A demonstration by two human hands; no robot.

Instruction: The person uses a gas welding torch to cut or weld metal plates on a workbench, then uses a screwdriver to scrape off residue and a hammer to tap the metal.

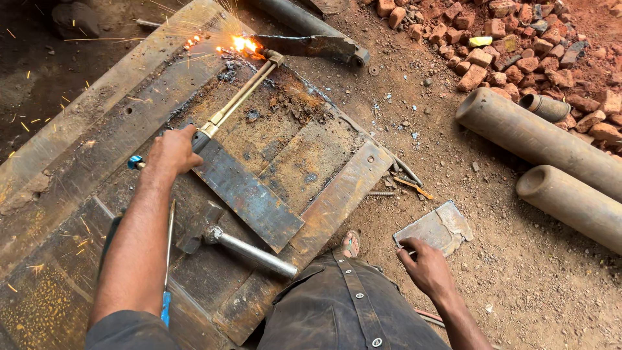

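Left hand (172,150): clenched round the dark grip of a long brass cutting torch (238,97), knuckles up, forearm stretched out over the rusty steel plates.
Cutting torch: runs up and away from the left hand on a slant; its bent tip sits at a bright orange flame (243,44) on the far edge of the plates, with sparks flying off to the left. A small blue valve knob (134,161) shows just behind the left hand.
Right hand (424,264): fingers curled, resting on the near edge of a small flat scrap of grey sheet metal (436,227) lying on the dirt floor; whether it grips the scrap or only touches it cannot be told.
Rusty steel plates (97,129): a broad stack of long, flat brown slabs under the left arm, lying on the ground at a slant.
Dark steel bar (249,198): a flat oblong piece lying across the plates, starting just below the left hand.
Hammer (223,238): heavy steel head with a shiny metal tube handle, lying on the plates below the left hand, between the two arms.
Hoses (167,259): thin lines running under the left forearm, one blue near the elbow.
Rusty pipes (551,146): two thick brown tubes on the floor, well beyond the right hand.
Broken red bricks (518,45): a heap of rubble beyond the pipes.
Foot (351,244): in a sandal, at the plates' near edge, just left of the right hand.
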